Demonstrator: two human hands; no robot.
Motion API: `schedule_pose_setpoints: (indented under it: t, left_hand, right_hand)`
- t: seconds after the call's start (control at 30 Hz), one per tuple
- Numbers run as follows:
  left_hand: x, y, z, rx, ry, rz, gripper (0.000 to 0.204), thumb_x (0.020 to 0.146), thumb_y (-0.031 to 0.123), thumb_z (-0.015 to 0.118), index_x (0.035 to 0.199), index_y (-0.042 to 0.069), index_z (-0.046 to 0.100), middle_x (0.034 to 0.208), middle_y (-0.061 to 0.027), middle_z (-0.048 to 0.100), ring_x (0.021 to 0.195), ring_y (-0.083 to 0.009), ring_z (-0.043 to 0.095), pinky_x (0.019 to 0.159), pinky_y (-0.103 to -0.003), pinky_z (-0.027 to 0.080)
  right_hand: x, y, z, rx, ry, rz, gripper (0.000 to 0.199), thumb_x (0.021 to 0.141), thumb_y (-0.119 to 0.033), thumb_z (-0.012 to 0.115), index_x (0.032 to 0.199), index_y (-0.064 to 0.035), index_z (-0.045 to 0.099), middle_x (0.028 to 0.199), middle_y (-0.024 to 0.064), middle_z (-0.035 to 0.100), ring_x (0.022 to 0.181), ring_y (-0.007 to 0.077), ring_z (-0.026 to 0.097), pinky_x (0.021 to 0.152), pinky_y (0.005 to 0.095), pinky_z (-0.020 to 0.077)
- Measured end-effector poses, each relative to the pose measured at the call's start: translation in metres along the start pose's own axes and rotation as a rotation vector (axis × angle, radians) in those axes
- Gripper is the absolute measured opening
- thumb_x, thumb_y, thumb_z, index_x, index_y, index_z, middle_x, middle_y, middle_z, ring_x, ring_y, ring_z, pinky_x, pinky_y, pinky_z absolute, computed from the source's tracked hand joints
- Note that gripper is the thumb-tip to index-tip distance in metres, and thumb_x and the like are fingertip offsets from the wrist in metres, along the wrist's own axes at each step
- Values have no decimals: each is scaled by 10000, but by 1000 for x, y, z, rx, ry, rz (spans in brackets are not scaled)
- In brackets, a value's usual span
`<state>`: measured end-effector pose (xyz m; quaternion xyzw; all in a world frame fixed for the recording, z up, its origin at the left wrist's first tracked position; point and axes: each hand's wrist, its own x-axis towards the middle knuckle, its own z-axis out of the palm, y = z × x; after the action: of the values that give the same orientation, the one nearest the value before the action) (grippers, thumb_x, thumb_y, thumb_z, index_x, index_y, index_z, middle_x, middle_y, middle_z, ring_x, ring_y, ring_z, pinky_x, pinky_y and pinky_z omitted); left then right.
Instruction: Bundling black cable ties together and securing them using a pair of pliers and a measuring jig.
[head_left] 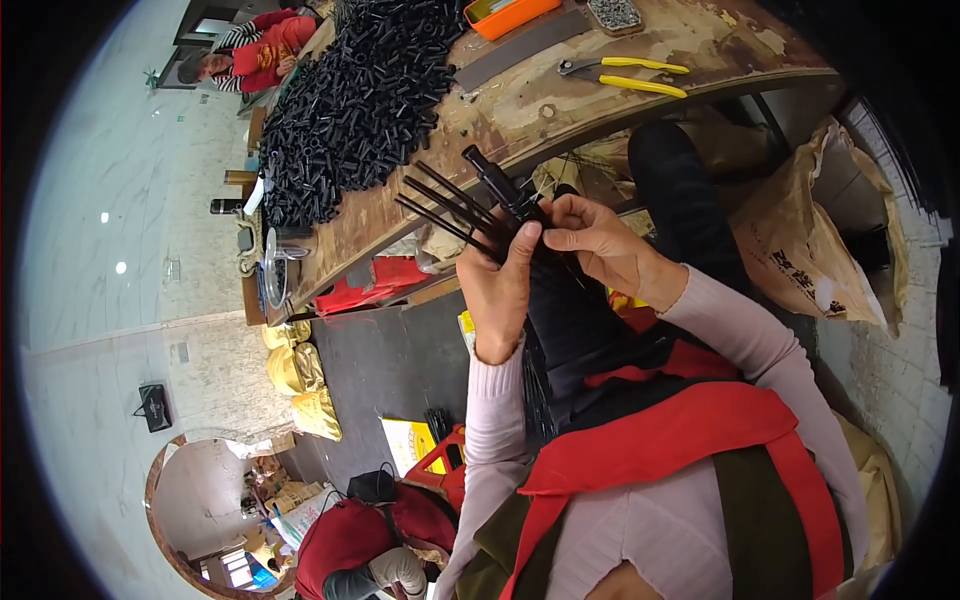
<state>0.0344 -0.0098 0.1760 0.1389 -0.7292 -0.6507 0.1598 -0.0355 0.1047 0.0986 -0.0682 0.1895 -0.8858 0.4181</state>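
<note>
My left hand (pixel 500 285) grips a fan of thin black rods (pixel 450 208) that stick out up and to the left. My right hand (pixel 598 245) pinches the same bundle beside a short black tube (pixel 492 177) fitted on one rod. Both hands meet just below the edge of the worn wooden workbench (pixel 560 95), above my lap. A big heap of short black tubes (pixel 350 100) lies on the bench up and left of my hands.
Yellow-handled pliers (pixel 630 75), an orange tray (pixel 510 15) and a small box of metal parts (pixel 614 12) lie on the bench. A brown paper sack (pixel 800 240) stands at my right. Another person in red (pixel 255 55) sits at the far end; someone else (pixel 360 550) crouches lower left.
</note>
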Motion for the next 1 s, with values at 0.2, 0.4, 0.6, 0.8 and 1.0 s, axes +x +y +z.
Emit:
schedule_pose_setpoints:
  t: [0.2,0.4,0.6,0.8,1.0]
  left_hand:
    - [0,8,13,70,104,-14,251,861,65,735,1067,-49,648,962,-75,711,855,-117,645,800,-247,506]
    - [5,7,10,-121,53,-54,206,825,47,767,990,-39,677,933,-78,715,832,-113,647,782,-247,510]
    - [1,4,8,-83,30,-16,206,831,39,761,1003,-44,685,939,-79,716,826,-115,643,788,-246,502]
    - [3,2,2,-93,-12,-38,241,831,34,758,1039,-59,680,965,-95,719,851,-130,654,805,-250,505]
    - [6,-5,3,-104,24,-65,251,830,35,757,1048,-62,679,976,-106,722,883,-155,669,838,-267,514]
  right_hand:
    - [-7,7,8,-106,71,-105,230,849,47,698,938,-100,544,1098,-20,580,1030,85,571,905,224,447]
    - [-1,-3,3,-58,-20,-52,240,850,49,694,974,-99,551,1074,-18,578,1021,89,578,899,228,454]
    - [-1,-4,-1,4,-19,24,272,807,75,722,976,-78,573,1069,5,622,1008,100,595,907,236,480]
    - [-2,2,-1,-22,-40,-25,300,829,55,711,1058,-79,571,1065,-2,605,1035,96,584,916,241,467]
    - [-6,9,-2,-161,-1,-141,237,874,16,685,1062,-81,577,1044,-15,601,1036,84,564,935,245,433]
